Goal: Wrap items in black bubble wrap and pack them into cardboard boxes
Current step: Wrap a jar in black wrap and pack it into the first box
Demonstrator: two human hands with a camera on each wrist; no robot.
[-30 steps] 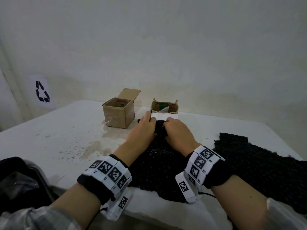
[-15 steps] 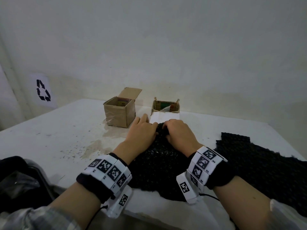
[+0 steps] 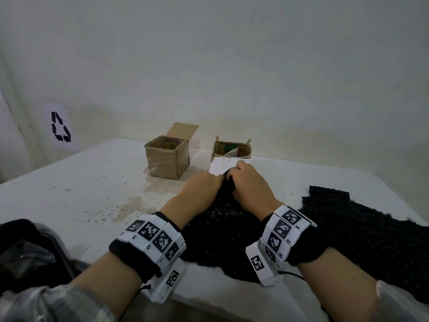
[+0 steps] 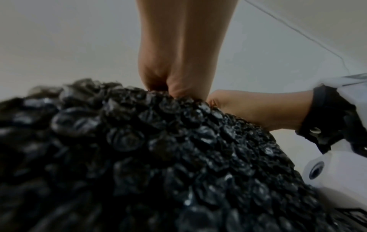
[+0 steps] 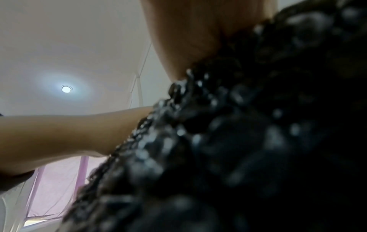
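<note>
A sheet of black bubble wrap [image 3: 220,228] lies on the white table [image 3: 92,194] in front of me. Both hands sit side by side at its far edge. My left hand [image 3: 202,189] curls its fingers down over the bunched edge, and the left wrist view shows it gripping the bubble wrap [image 4: 158,157]. My right hand [image 3: 248,184] pinches the same edge just to the right. A white flat item [image 3: 222,165] shows just beyond the hands, partly hidden by them and the wrap. In the right wrist view, blurred bubble wrap [image 5: 238,141] fills most of the frame.
An open cardboard box [image 3: 167,159] stands at the back left of the hands. A smaller, lower box [image 3: 232,149] with coloured contents stands behind the white item. A second black bubble wrap sheet [image 3: 359,228] lies at the right. A dark bag [image 3: 27,252] sits at the table's near left edge.
My left hand's fingers, stretched forward a second ago, have curled down onto the wrap's far edge. More of the white item shows beyond the hands.
</note>
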